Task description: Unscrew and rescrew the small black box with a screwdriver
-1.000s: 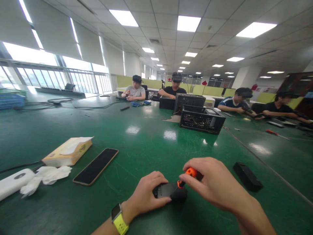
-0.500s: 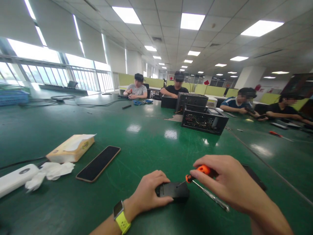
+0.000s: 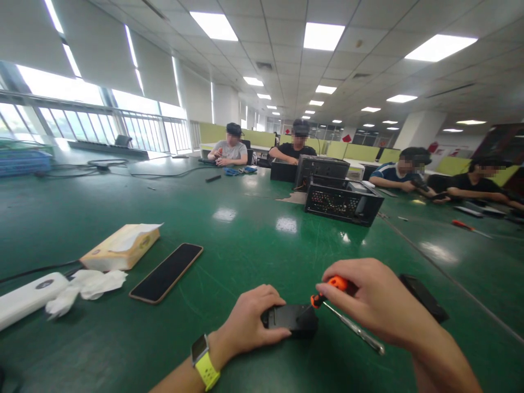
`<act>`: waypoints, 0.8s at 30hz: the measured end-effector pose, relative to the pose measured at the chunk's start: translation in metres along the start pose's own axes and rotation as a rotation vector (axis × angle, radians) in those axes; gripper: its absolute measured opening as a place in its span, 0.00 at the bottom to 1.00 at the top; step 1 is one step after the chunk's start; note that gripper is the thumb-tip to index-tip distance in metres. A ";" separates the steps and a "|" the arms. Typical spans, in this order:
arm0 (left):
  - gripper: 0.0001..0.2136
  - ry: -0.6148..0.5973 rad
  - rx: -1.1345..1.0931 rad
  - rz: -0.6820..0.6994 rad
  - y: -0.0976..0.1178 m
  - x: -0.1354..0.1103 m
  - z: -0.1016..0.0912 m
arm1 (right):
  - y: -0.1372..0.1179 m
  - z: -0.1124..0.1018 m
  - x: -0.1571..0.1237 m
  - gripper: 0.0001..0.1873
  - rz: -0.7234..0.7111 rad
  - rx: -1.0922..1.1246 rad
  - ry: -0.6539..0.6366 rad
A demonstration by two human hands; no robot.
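My left hand (image 3: 249, 322) is wrapped round a small black flat device (image 3: 291, 317) lying on the green table (image 3: 254, 234). A smartwatch with a yellow-green strap sits on that wrist. My right hand (image 3: 374, 300) is closed on an orange-handled screwdriver (image 3: 332, 286), held just right of the device. Its metal shaft (image 3: 356, 329) slants down to the right, along the table. A black rectangular piece (image 3: 426, 297) lies behind my right hand, partly hidden by it.
A dark phone (image 3: 167, 273), tissue box (image 3: 121, 246), crumpled tissue (image 3: 88, 285) and white power bank (image 3: 27, 300) lie at left. Black computer cases (image 3: 341, 199) stand mid-table. Several other people sit along the far side; another orange screwdriver (image 3: 469, 226) lies at right.
My right hand lifted the screwdriver off the device and swung it rightward, so its shaft now shows pointing down-right. My left hand stayed on the device.
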State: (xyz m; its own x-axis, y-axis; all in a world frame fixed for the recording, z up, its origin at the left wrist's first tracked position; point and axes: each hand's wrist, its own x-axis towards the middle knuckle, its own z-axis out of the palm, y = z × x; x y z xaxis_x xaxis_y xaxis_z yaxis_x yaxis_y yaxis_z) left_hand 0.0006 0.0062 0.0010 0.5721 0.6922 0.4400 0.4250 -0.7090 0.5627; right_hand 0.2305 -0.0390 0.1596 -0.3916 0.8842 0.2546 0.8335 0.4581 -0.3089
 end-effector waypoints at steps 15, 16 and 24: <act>0.22 0.005 0.084 -0.061 -0.003 -0.001 0.002 | 0.000 0.008 0.008 0.12 -0.039 0.106 0.135; 0.24 0.004 0.090 -0.072 -0.004 -0.002 0.002 | -0.001 0.009 0.008 0.13 -0.041 0.108 0.132; 0.31 0.008 0.072 -0.143 -0.007 -0.003 0.003 | -0.004 0.019 0.012 0.12 0.013 0.027 0.034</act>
State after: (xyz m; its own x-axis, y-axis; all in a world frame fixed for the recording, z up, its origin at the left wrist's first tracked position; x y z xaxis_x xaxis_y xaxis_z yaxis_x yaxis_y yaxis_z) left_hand -0.0023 0.0093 -0.0063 0.4966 0.7874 0.3653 0.5509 -0.6111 0.5683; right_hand 0.2151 -0.0282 0.1469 -0.3671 0.8866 0.2814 0.8275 0.4494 -0.3365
